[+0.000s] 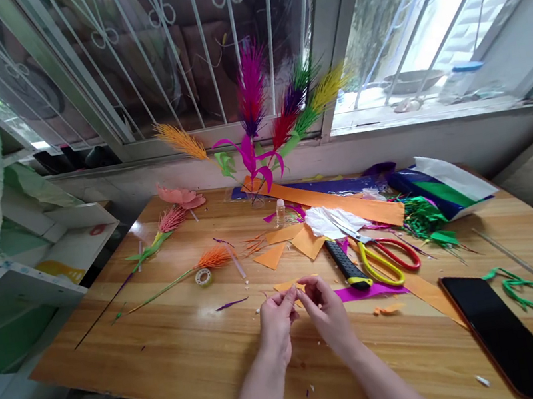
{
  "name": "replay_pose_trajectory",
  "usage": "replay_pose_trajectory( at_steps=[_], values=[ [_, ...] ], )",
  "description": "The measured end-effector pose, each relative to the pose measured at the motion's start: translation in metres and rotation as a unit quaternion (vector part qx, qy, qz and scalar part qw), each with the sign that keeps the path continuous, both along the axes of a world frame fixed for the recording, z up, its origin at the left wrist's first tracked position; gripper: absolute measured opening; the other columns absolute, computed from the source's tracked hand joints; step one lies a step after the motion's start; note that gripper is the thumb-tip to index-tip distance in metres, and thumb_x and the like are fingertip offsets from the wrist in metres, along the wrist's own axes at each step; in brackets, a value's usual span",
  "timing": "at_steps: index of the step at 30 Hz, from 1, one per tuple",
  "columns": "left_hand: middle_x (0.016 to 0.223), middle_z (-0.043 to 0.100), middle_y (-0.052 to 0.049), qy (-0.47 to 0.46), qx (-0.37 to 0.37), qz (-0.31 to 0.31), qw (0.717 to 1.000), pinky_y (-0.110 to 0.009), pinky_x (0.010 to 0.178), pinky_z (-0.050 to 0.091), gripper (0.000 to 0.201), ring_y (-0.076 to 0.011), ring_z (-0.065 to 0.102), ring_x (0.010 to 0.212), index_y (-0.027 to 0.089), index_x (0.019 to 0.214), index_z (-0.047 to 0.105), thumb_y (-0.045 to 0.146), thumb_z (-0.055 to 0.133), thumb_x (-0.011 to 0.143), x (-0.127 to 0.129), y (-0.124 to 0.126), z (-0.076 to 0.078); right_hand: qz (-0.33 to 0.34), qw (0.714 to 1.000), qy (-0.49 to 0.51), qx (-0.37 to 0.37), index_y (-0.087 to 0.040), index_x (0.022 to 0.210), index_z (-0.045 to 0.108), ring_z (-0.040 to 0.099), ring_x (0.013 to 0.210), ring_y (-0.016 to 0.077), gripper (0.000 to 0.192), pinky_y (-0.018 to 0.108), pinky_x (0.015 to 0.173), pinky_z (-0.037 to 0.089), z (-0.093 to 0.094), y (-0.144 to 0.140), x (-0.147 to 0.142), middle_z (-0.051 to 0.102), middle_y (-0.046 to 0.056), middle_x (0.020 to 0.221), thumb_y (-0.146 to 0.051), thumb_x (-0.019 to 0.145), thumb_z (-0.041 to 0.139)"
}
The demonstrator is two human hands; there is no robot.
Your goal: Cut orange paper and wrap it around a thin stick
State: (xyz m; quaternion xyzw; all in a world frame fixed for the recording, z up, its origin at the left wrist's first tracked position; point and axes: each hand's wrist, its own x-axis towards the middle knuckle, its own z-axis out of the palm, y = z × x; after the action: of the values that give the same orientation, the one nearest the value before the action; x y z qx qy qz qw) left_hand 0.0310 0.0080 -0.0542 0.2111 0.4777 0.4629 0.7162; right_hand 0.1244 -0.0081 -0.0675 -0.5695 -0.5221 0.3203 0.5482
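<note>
Above the front of the wooden table, my left hand (277, 324) and my right hand (329, 314) meet, thumbs and fingertips pinched together. Whatever they pinch is too small or too hidden to make out. An orange paper piece (284, 286) shows just behind the fingertips. To the right of my right hand lie a black and yellow utility knife (345, 264), scissors (382, 263) with one yellow and one red handle, and a magenta strip (362, 292). Several orange paper pieces (271, 256) lie beyond my hands.
At left lie an orange paper flower stem (212, 257), a pink one (171, 220) and a tape roll (203, 277). Colourful paper plumes (251, 87) stand at the back in a clear holder. A small bottle (281, 213) stands mid-table. A phone (504, 330) lies front right near green cord (524, 293).
</note>
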Motion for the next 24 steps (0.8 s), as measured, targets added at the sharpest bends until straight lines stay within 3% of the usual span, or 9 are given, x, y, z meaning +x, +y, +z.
replay_pose_trajectory(
  at_steps=[4,10,16,20,24],
  values=[
    [0.056,0.055,0.002,-0.005,-0.048,0.042,0.998,-0.012,0.042,0.034,0.029,-0.0008,0.039,0.043,0.009,0.068,0.064,0.028,0.075,0.049,0.001,0.002,-0.004,0.013,0.99,0.142,-0.022,-0.019,0.092,0.048,0.044,0.056,0.0105,0.02,0.021,0.048,0.037,-0.008,0.0,0.003,0.048,0.0,0.07,-0.034,0.079,0.048],
    [0.055,0.052,0.003,-0.056,-0.079,0.043,0.994,-0.011,0.039,0.037,0.024,-0.0004,0.041,0.041,0.01,0.068,0.059,0.02,0.074,0.053,-0.003,0.004,-0.01,-0.001,0.985,0.168,-0.046,-0.019,0.089,0.051,0.044,0.055,0.0105,0.021,0.022,0.049,0.036,-0.013,0.005,0.018,0.048,-0.002,0.065,-0.035,0.075,0.054],
    [0.05,0.047,0.005,-0.154,-0.103,0.057,0.981,-0.009,0.04,0.039,0.014,-0.0005,0.042,0.04,0.011,0.066,0.053,0.014,0.067,0.064,-0.004,0.005,-0.007,0.035,0.999,-0.025,0.005,-0.019,0.079,0.059,0.046,0.059,0.0117,0.014,0.025,0.054,0.04,-0.004,0.001,0.016,0.051,0.003,0.075,-0.031,0.077,0.053],
    [0.051,0.049,0.003,-0.185,-0.122,0.065,0.973,-0.009,0.039,0.04,0.011,-0.0009,0.045,0.04,0.011,0.064,0.052,0.012,0.062,0.069,-0.003,0.005,-0.004,0.039,0.987,-0.146,0.049,-0.02,0.085,0.06,0.046,0.055,0.0104,0.015,0.024,0.052,0.041,-0.001,-0.004,0.011,0.051,0.004,0.079,-0.028,0.079,0.05],
    [0.052,0.051,0.002,-0.199,-0.155,0.076,0.965,-0.009,0.037,0.041,0.01,-0.0014,0.046,0.039,0.01,0.065,0.052,0.01,0.056,0.073,-0.003,0.005,-0.005,0.013,0.964,-0.25,0.093,-0.021,0.083,0.062,0.05,0.065,0.0137,0.015,0.025,0.056,0.04,-0.004,-0.004,0.009,0.054,0.004,0.074,-0.026,0.081,0.048]
  ],
)
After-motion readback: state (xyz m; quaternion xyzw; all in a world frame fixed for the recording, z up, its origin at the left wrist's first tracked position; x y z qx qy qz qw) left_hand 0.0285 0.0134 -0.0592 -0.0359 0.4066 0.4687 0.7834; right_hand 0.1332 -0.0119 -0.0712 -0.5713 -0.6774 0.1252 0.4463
